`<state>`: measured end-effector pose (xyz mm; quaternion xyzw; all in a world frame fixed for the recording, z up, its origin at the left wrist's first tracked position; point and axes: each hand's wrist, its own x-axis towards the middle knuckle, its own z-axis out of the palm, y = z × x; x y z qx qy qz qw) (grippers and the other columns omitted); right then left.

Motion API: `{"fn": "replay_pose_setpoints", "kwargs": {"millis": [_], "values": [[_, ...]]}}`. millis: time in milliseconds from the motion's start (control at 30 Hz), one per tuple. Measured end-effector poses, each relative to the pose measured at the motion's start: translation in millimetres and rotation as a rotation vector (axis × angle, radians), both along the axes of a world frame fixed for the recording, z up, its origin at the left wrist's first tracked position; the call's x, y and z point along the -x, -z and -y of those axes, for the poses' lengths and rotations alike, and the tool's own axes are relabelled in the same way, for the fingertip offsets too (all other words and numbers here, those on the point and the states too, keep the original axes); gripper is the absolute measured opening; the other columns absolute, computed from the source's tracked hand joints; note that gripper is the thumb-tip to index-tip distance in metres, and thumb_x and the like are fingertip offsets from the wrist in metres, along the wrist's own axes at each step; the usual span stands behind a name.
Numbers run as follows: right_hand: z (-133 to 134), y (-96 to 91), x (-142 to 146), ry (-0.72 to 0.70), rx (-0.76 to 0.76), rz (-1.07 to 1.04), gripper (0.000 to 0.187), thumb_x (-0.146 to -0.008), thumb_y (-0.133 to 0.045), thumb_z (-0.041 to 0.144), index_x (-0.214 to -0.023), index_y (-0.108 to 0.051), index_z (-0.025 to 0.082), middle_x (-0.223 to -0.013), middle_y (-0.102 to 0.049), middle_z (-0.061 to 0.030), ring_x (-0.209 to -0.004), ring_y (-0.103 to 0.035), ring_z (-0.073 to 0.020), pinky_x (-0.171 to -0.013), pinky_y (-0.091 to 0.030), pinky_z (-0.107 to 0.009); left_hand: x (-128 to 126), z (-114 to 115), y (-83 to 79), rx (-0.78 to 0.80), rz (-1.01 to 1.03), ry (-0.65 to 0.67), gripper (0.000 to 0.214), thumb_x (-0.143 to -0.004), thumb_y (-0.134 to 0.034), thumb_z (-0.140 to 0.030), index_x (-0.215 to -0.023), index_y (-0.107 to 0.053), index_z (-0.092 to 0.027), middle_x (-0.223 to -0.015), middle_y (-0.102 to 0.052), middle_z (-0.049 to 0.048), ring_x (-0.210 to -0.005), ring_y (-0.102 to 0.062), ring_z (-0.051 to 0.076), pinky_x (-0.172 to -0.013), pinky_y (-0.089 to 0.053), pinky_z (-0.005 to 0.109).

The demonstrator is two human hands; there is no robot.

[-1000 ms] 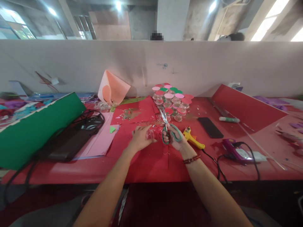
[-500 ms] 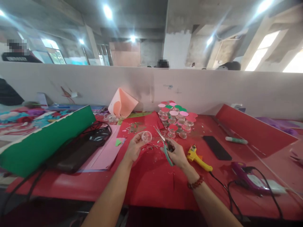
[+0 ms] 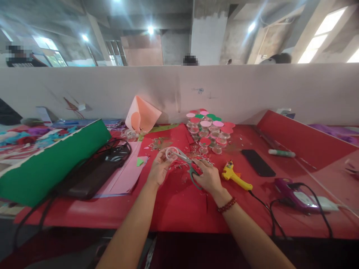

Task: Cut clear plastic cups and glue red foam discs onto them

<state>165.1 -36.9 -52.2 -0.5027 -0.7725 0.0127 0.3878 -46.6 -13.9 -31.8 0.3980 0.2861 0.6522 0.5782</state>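
Note:
My left hand [image 3: 159, 167] is closed on the rim of a small clear plastic cup [image 3: 171, 152], held above the red paper. Scissors [image 3: 193, 172] with green-grey handles are in my right hand [image 3: 206, 175], the fingers wrapped round the loops. Their blades reach left to the cup and overlap it; whether they cut into its wall I cannot tell. Just beyond my hands, several clear cups topped with red, pink and green paper discs [image 3: 206, 123] stand in a cluster. Clear and pale scraps [image 3: 158, 143] lie scattered around the cup.
A yellow hot glue gun [image 3: 235, 177] and a black phone [image 3: 258, 163] lie to the right, near a purple power strip [image 3: 295, 196] with cords. At left are pink sheets [image 3: 126, 175], a dark bag [image 3: 98, 172] and a green board [image 3: 56, 162]. A white partition [image 3: 112, 89] runs behind.
My right hand has swung the scissors left, bringing their blades from beside the cup onto it. My left hand has tilted the cup slightly. The view has dipped a little.

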Motion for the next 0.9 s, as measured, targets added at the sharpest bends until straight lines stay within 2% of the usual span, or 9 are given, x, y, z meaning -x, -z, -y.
{"fn": "replay_pose_setpoints", "kwargs": {"millis": [233, 467, 733, 900], "values": [[-1.1, 2.5, -0.6, 0.027, -0.021, 0.085, 0.044, -0.080, -0.060, 0.022, -0.124, -0.061, 0.023, -0.111, -0.069, -0.0067, -0.092, -0.067, -0.0201, -0.078, -0.053, -0.027, -3.1, 0.7, 0.8, 0.009, -0.011, -0.014, 0.043, -0.061, -0.080, -0.011, -0.099, -0.065, -0.022, -0.101, -0.069, 0.0006, -0.096, -0.064, 0.014, -0.098, -0.047, 0.033], [0.3, 1.6, -1.8, 0.026, -0.017, 0.096, 0.042, -0.083, -0.060, 0.022, -0.125, -0.060, 0.022, -0.111, -0.069, -0.0058, -0.092, -0.067, -0.0192, -0.078, -0.052, -0.026, -4.1, 1.9, 1.3, 0.017, -0.028, 0.016, 0.038, -0.064, -0.078, -0.014, -0.100, -0.068, -0.020, -0.104, -0.070, 0.0029, -0.100, -0.064, 0.016, -0.100, -0.046, 0.035], [0.7, 2.3, -1.7, -0.019, 0.067, 0.055, 0.046, -0.081, -0.061, 0.021, -0.127, -0.059, 0.024, -0.111, -0.069, -0.0051, -0.094, -0.067, -0.0186, -0.080, -0.052, -0.025, -0.7, 2.3, -0.1, 0.061, 0.041, 0.041, 0.035, -0.065, -0.077, -0.013, -0.099, -0.069, -0.019, -0.100, -0.072, 0.0031, -0.095, -0.067, 0.016, -0.097, -0.047, 0.032], [1.1, 3.6, -0.2, -0.041, 0.154, 0.021, 0.048, -0.081, -0.061, 0.023, -0.129, -0.058, 0.026, -0.106, -0.070, -0.0038, -0.079, -0.068, -0.0163, -0.072, -0.052, -0.024, 1.1, 1.4, 0.4, 0.074, 0.071, 0.045, 0.032, -0.067, -0.077, -0.017, -0.097, -0.070, -0.018, -0.099, -0.073, 0.0048, -0.094, -0.068, 0.018, -0.095, -0.049, 0.032]]}}
